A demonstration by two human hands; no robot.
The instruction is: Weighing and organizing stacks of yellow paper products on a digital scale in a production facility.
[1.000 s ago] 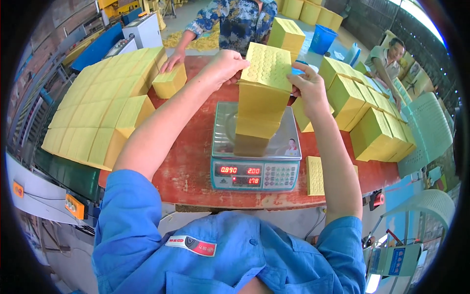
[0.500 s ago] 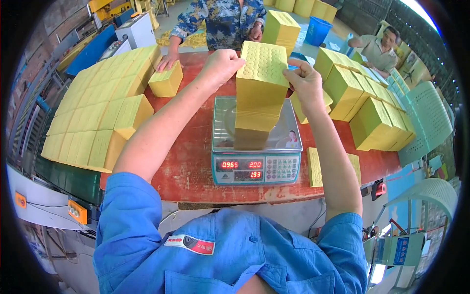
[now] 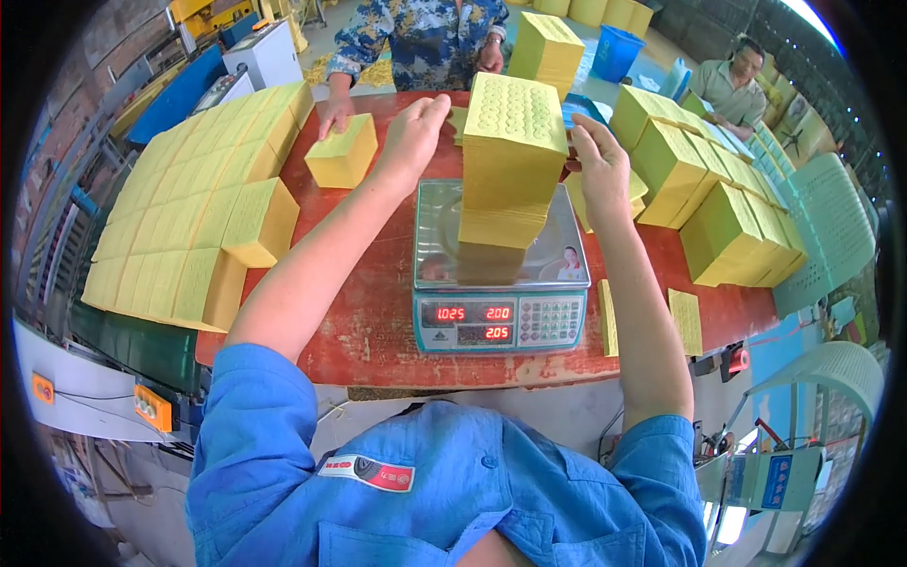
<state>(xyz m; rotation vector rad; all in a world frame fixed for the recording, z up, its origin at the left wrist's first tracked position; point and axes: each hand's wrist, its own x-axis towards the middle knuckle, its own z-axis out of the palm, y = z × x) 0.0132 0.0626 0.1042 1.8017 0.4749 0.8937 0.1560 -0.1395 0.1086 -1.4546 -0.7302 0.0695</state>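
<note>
On the pan of a digital counter scale (image 3: pixel 501 323) stands a tall stack of yellow paper (image 3: pixel 513 165), its top sheet embossed with rows of round marks. My left hand (image 3: pixel 416 140) hovers just left of the stack, fingers stretched and nothing in them. To the right of the stack, my right hand (image 3: pixel 602 168) is held up with its fingers apart, near the stack's upper edge and not gripping it. Red digits are lit on the scale's display.
Rows of yellow paper stacks (image 3: pixel 179 203) fill the left side, and more stacks (image 3: pixel 732 231) stand at the right. Across the red table (image 3: pixel 350 326), a co-worker's hand (image 3: pixel 333 111) touches a yellow block (image 3: pixel 342 153). A blue bucket (image 3: pixel 616 55) is behind; another person sits at far right.
Both my hands have let go of the stack's top edges and moved slightly apart from it. The scale's digits have changed. The co-worker's hand has slid the yellow block toward the right.
</note>
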